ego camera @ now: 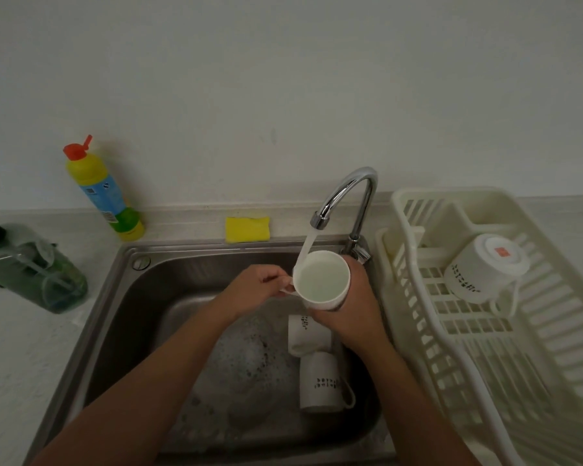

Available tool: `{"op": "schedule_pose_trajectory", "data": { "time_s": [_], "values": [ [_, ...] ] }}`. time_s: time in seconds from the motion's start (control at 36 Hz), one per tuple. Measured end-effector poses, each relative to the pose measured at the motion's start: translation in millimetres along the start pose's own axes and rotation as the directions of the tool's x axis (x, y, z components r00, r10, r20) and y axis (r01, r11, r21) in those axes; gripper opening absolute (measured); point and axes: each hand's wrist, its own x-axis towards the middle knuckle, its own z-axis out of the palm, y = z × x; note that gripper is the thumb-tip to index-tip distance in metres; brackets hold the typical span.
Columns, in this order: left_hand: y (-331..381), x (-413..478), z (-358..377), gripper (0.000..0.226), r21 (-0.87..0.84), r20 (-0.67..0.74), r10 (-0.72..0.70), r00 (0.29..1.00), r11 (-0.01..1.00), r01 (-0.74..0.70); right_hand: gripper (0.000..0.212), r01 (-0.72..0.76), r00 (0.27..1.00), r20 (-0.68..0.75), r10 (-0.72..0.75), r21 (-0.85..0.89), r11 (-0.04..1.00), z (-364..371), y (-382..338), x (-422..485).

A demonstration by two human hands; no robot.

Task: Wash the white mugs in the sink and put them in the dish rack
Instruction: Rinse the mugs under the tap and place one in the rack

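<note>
A person holds a white mug (pixel 322 280) upright under the running tap (pixel 347 193) – the left hand (pixel 260 290) pinching its handle, the right hand (pixel 354 304) wrapped round its far side and base, fingers curled against the wall. The stream of water (pixel 305 250) falls just inside the rim nearest the left hand, and the mug is nearly full. Directly below the right hand, two more white mugs lie on their sides in the steel sink (pixel 115 314): the upper mug (pixel 308 334), partly hidden by the right wrist, and the lower mug (pixel 320 381), its handle turned outward – both beside a patch of suds (pixel 246 358) under the left forearm. Just beyond the right hand stands the cream dish rack (pixel 485 364), holding an upturned mug (pixel 482 267) with an orange label on its base. Past the left hand, a yellow sponge (pixel 247 229) sits on the sink's back edge; farther out on the worktop (pixel 14 348) stand a yellow detergent bottle (pixel 101 193) with a red cap and a green-tinted bottle (pixel 31 270).
</note>
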Motion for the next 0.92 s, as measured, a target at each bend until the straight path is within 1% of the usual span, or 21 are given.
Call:
{"op": "schedule_pose_trajectory", "data": {
  "time_s": [0.08,0.14,0.28,0.36,0.47,0.56,0.67,0.75,0.83,0.92],
  "values": [
    [-4.4,-5.5,1.0,0.016,0.079,0.015,-0.039,0.999,0.996,0.037,0.087,-0.058,0.998,0.031,0.058,0.007,0.998,5.6,3.4,-12.2],
    [-8.0,-8.5,0.2,0.016,0.128,0.023,-0.070,0.997,0.990,0.066,0.089,-0.129,0.990,0.058,0.128,0.013,0.992,10.3,4.4,-19.9],
    [-17.1,-17.9,-6.7,0.018,0.136,0.019,-0.134,0.991,0.982,0.130,0.094,-0.260,0.957,0.143,0.251,0.052,0.964,23.2,6.8,-30.0],
    [-18.4,-22.3,-11.2,0.020,0.127,0.023,-0.167,0.986,0.978,0.162,0.091,-0.299,0.942,0.184,0.281,0.081,0.951,30.2,6.1,-31.1],
    [-18.5,-28.5,-19.1,0.022,0.199,0.003,-0.203,0.979,0.960,0.199,0.089,-0.359,0.911,0.265,0.317,0.130,0.924,39.7,6.7,-30.7],
    [-14.3,-30.6,-25.2,0.025,0.260,-0.007,-0.219,0.976,0.942,0.213,0.085,-0.409,0.889,0.299,0.347,0.176,0.895,46.5,8.2,-31.1],
    [2.8,-33.1,-28.8,0.030,0.389,-0.020,-0.198,0.980,0.902,0.190,0.084,-0.509,0.837,0.377,0.396,0.274,0.816,55.2,9.0,-33.6],
    [15.0,-34.2,-28.8,0.030,0.533,-0.036,-0.146,0.989,0.834,0.143,0.087,-0.542,0.819,0.411,0.399,0.329,0.773,60.3,8.9,-35.1],
    [23.3,-34.9,-30.1,0.030,0.637,-0.060,-0.101,0.993,0.762,0.116,0.092,-0.513,0.838,0.401,0.370,0.346,0.786,63.4,7.6,-30.6],
    [26.8,-35.8,-34.3,0.031,0.673,-0.085,-0.038,0.996,0.735,0.085,0.094,-0.446,0.871,0.371,0.321,0.327,0.833,65.7,7.8,-19.8]
  ]
}}
